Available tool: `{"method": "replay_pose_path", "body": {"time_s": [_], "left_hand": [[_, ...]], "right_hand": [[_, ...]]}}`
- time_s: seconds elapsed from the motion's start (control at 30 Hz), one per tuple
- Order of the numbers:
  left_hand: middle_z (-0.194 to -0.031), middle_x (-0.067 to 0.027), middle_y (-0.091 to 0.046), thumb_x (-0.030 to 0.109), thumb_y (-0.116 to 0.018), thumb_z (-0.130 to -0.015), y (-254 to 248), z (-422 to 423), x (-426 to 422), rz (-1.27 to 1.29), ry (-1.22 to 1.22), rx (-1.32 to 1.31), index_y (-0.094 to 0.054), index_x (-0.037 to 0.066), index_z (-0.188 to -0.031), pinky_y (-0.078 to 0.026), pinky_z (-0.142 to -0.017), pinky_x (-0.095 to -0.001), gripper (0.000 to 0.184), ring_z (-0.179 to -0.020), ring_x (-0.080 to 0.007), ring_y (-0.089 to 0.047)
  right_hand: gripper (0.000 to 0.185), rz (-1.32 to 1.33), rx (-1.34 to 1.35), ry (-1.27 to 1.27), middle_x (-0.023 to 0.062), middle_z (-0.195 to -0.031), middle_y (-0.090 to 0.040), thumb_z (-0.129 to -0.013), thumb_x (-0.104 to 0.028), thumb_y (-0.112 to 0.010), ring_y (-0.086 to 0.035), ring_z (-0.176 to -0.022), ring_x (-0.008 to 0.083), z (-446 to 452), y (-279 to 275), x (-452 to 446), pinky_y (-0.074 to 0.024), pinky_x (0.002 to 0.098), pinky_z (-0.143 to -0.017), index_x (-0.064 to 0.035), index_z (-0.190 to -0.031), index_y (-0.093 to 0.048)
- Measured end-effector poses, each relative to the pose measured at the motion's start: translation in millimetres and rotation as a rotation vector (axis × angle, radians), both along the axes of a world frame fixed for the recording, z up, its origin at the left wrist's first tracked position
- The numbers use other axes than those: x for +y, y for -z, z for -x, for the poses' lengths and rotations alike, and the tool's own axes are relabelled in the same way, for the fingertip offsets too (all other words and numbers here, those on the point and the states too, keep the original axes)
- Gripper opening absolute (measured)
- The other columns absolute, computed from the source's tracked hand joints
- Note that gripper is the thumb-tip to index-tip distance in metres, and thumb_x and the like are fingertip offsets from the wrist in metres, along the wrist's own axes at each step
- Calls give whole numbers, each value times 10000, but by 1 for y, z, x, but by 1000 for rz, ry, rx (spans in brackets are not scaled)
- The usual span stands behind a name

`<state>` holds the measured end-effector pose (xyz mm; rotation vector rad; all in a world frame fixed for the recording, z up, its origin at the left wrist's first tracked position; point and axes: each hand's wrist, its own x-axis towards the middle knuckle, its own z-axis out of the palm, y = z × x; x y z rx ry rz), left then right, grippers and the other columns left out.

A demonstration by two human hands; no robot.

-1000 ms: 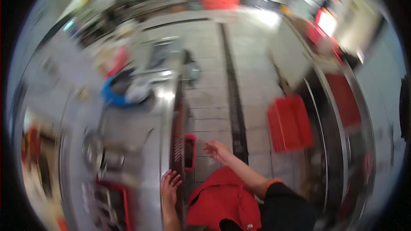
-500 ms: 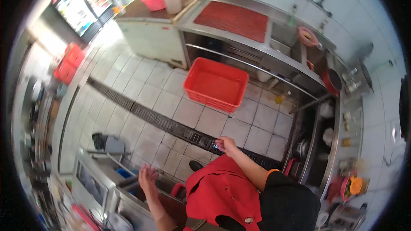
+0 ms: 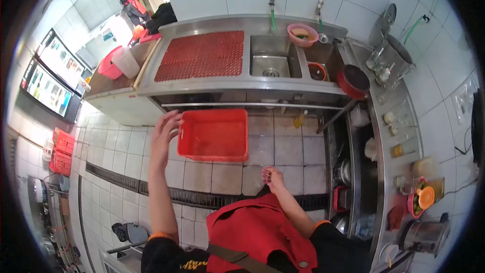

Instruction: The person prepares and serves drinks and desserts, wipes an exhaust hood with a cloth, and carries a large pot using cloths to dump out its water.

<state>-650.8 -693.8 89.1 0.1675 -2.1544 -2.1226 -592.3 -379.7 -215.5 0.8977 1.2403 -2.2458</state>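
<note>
Red cloth of the wearer's bib apron (image 3: pixel 252 227) fills the bottom of my feed, where the torso and sleeves are cut off. The bare left hand (image 3: pixel 165 132) overlaps the left rim of the rectangular red plastic crate (image 3: pixel 214 139); from here I can't tell whether it touches. Its fingers are loosely apart. The bare right hand (image 3: pixel 274 178) hangs near the crate's lower right corner, fingers curled inward, and I can't tell whether they close on anything. The crate stands on glossy pale floor tiles (image 3: pixel 227 178), beside the front edge of the stainless-steel counter (image 3: pixel 283 85), whose underside is dark to me. A perforated red mat (image 3: pixel 202 55) covers the counter's left end. Toward its back edge, a round pink plastic basin (image 3: pixel 304 43) holds yellowish and green items too small to name.
</note>
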Motion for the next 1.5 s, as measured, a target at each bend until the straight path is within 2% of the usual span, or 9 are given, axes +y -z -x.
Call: {"method": "replay_pose_path", "body": {"time_s": [0.4,0.7,0.83,1.0,1.1,1.2,1.3,1.4,1.5], "left_hand": [[-1004,-135,-622,247,-506,-869,-10,446,203,680,306,263,-561,47,-1113,-455,-797,-312,320,-919,-228,-602],[-998,-111,-619,320,-417,-883,54,726,287,1333,-234,663,-618,67,-1021,-427,-823,-487,351,-883,-312,-603],[-969,-123,-621,203,-520,-793,59,773,303,1702,151,240,-618,36,-891,-452,-780,-467,217,-750,-304,-621],[-741,-98,-643,138,-589,-729,68,771,286,1456,19,426,-604,28,-876,-490,-652,-368,184,-629,-270,-621],[-822,-73,-649,233,-579,-801,106,742,275,104,-109,114,-562,26,-1016,-473,-695,-333,299,-722,-197,-610],[-950,-22,-589,338,-366,-921,301,697,281,-454,-36,-592,-553,113,-1088,-394,-794,-310,337,-881,-137,-534],[-915,-26,-580,325,-376,-916,345,693,322,-646,-7,-691,-557,98,-1066,-398,-750,-318,326,-843,-143,-528],[-881,-30,-571,311,-385,-911,364,711,341,-681,-50,-686,-560,84,-1043,-401,-707,-326,316,-804,-149,-523],[-846,-35,-563,298,-394,-906,375,722,356,-684,-81,-678,-563,69,-1020,-404,-664,-335,307,-765,-155,-518]], "right_hand": [[193,-3,360,85,39,-891,-617,-881,-192,-511,-574,-759,97,244,-141,155,-452,238,-636,-87,-1041,-534],[209,-22,459,66,39,-908,-601,-882,-220,-520,-559,-766,109,467,-157,177,-438,253,-654,-83,-1039,-533],[220,0,452,34,29,-907,-598,-871,-223,-530,-557,-782,116,567,-132,166,-435,263,-659,-92,-1047,-534],[206,40,309,39,41,-907,-595,-862,-157,-522,-558,-799,120,666,-89,129,-435,279,-673,-83,-1054,-529],[205,173,286,192,52,-889,-599,-854,-143,-517,-560,-821,122,711,-43,95,-437,291,-691,-66,-1042,-535],[179,147,248,252,61,-848,-599,-846,-160,-531,-569,-795,141,753,-23,68,-451,294,-678,-42,-971,-585],[204,-448,176,-28,124,-822,-617,-831,-200,-550,-595,-760,230,771,7,64,-472,349,-668,-18,-885,-626],[281,-1614,413,-276,174,-726,-625,-817,-282,-556,-603,-781,322,769,3,71,-455,396,-743,-12,-788,-626],[359,-1363,448,-733,219,-806,-624,-789,-337,-564,-576,-862,392,759,-92,89,-427,429,-805,11,-843,-632]]}}
